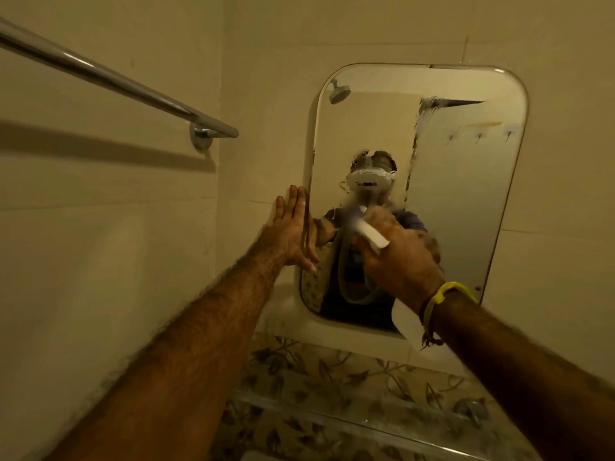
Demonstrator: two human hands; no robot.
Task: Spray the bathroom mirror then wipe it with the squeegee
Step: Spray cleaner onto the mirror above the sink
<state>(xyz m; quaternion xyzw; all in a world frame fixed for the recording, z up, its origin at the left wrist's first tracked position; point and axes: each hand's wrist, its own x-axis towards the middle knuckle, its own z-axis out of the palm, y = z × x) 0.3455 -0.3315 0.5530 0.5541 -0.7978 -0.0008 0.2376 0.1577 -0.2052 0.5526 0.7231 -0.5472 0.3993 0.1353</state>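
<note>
Mirror [462, 194] on the tiled wall, partly wiped; right hand [396, 257] gripped the white squeegee [367, 234] mid-glass, left hand [293, 227] flat and open bracing the mirror's edge. Wiping step; next stroke probably needs steady pressure.

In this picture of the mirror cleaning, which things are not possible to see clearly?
Head view only:
- The white handle in the right hand: its blade end is motion-blurred, so contact with the mirror is unclear.
- Spray bottle: not in view.
- The mirror's lower right corner: hidden by the right arm.
- The glass shelf below: blurred, cut off by the frame edge.
</note>
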